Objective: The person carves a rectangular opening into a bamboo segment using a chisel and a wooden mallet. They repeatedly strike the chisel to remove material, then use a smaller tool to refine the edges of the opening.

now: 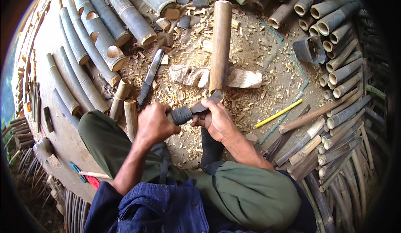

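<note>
My left hand (153, 123) is closed round the end of a dark wrapped handle of a knife (181, 115). The short metal blade points up and right. My right hand (217, 122) pinches that blade, thumb on top and fingers curled beneath. At the blade's tip is the near end of a brown bamboo tube (221, 45), which lies across a pale, rough wooden block (244, 79) and points away from me. The tip's exact contact with the tube's rim is hard to make out. Left of them, a second knife (152, 74) with a black handle lies on the ground.
Wood shavings and chips (250, 37) litter the ground. Thick bamboo poles (125, 12), some with cut holes, lie at the far left. Stacked bamboo tubes (342, 83) line the right side. A yellow stick (278, 113) and a dark square container (309, 50) are to the right.
</note>
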Demonstrator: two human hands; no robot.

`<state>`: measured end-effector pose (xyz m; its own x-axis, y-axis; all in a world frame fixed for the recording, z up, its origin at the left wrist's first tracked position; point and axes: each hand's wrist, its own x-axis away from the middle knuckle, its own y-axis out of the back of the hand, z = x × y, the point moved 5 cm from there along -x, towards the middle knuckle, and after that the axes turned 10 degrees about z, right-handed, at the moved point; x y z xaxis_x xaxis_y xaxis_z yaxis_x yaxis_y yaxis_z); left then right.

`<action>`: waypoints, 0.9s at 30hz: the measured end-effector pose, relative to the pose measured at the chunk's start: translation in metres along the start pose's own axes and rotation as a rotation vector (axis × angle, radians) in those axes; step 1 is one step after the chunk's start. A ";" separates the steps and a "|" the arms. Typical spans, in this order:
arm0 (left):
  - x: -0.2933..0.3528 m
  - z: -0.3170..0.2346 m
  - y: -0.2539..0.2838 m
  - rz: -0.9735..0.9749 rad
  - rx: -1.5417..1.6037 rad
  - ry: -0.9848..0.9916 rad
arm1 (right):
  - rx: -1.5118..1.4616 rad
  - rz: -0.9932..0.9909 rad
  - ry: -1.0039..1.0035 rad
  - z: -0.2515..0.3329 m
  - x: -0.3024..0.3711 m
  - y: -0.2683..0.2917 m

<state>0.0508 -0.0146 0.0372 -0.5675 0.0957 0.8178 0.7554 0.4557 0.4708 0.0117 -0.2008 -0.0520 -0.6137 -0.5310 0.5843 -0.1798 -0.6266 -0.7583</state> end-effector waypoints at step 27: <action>-0.066 -0.195 -0.096 0.122 -0.147 -1.055 | 1.866 -0.340 -0.190 0.126 0.066 0.071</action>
<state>0.0797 -0.2376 0.0023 -0.4284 0.8819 0.1966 0.8184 0.2865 0.4981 0.0553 -0.3527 -0.0307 -0.6323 -0.2361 0.7378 0.7617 -0.3633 0.5365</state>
